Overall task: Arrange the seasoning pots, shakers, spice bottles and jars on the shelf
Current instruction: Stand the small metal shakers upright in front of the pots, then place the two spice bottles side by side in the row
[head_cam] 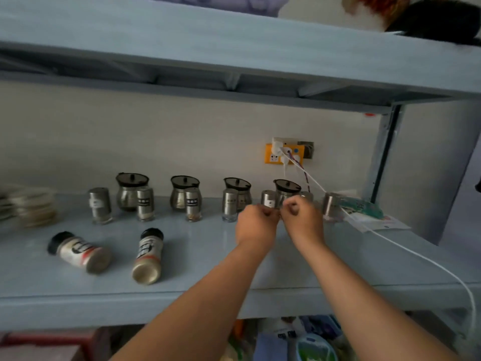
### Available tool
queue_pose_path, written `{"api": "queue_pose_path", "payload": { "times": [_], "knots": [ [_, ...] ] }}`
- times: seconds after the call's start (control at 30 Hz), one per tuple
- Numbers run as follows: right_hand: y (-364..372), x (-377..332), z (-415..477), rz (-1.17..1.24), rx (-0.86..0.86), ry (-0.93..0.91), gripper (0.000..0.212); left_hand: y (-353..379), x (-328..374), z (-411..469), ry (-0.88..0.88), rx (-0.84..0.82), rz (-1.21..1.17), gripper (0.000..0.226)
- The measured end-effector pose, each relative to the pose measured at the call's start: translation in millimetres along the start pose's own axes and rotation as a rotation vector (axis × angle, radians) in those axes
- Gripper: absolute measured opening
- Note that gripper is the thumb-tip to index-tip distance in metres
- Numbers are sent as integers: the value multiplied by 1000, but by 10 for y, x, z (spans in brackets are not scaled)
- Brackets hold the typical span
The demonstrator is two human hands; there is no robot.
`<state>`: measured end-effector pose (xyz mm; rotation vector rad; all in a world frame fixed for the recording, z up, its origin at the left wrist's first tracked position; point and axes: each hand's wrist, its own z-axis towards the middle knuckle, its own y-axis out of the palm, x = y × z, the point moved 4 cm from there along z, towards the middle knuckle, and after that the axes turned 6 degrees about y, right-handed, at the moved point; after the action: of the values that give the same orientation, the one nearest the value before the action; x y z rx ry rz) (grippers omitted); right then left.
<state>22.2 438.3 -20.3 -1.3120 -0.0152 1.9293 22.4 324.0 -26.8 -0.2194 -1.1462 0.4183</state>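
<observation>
Both grips work close together at the back right of the shelf (338, 259). The left grip (256, 225) and right grip (303, 220) have their fingers curled in tight, knuckles almost touching. Motion blur hides whether they pinch something small between them or hold nothing.

Just behind them stand the fourth pot (286, 190) and a shaker (268, 199). Neither hand clearly touches either one.

Along the back wall the other pots (132, 191) stand upright in a spaced row. Steel shakers (145, 204) stand in front of them, most of them paired one to a pot. One more shaker (330, 205) sits further right, near the papers (377, 220) and white cable (416, 254). It looks tilted, though blur makes that unsure.

The unsorted pieces are two bottles on their sides near the front left of the shelf.
- The left bottle (78, 252) lies slantwise, black cap toward the back left and base toward the front right.
- The right bottle (148, 256) lies nearly square to the front edge, cap toward the wall and base toward the edge.

Both lie well apart from the grips, leftward and nearer the front edge. The left grip is the closer of the two. I judge the next reach would suit that hand. It would need to take the right bottle across its body and turn it upright, because a round bottle lying this way could roll toward the edge.
</observation>
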Motion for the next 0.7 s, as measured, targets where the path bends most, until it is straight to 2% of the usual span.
{"api": "queue_pose_path", "payload": {
  "times": [0.13, 0.27, 0.47, 0.7],
  "knots": [
    [309, -397, -183, 98, -93, -3, 12, -522, -49, -42, 0, 69, -30, 18],
    [613, -793, -418, 197, -155, -30, 14, -1083, -155, -87, 4, 144, 47, 24],
    [1134, -1397, -845, 286, -304, -63, 15, -1975, -466, -230, -47, 265, 169, 20],
    [1611, -1848, -1413, 249, -512, -103, 22, -2734, -870, -478, -143, 433, 281, 22]
  ]
}}
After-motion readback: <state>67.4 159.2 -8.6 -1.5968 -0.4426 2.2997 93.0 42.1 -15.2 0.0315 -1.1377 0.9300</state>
